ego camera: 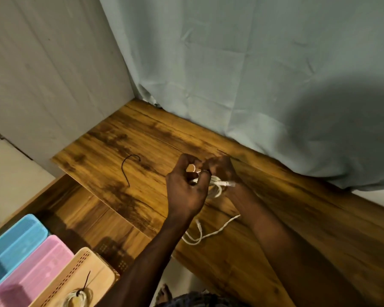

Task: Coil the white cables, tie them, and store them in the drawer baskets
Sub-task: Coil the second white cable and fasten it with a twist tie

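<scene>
A white cable (216,188) is partly wound into loops between both hands above the wooden tabletop (124,138). My left hand (186,191) grips the loops with curled fingers. My right hand (222,169), just behind it, pinches the same bundle near a white plug end. The cable's loose tail (200,235) trails across the table's front edge below my wrists. A black tie (129,167) lies curved on the table to the left. In the open drawer, the beige basket (98,267) holds a coiled white cable (78,299) bound with a black tie.
A blue basket (13,247) and a pink basket (36,271) sit beside the beige one in the drawer at lower left. A pale blue curtain (253,74) hangs behind the table, and a white wall (42,74) closes off the left side.
</scene>
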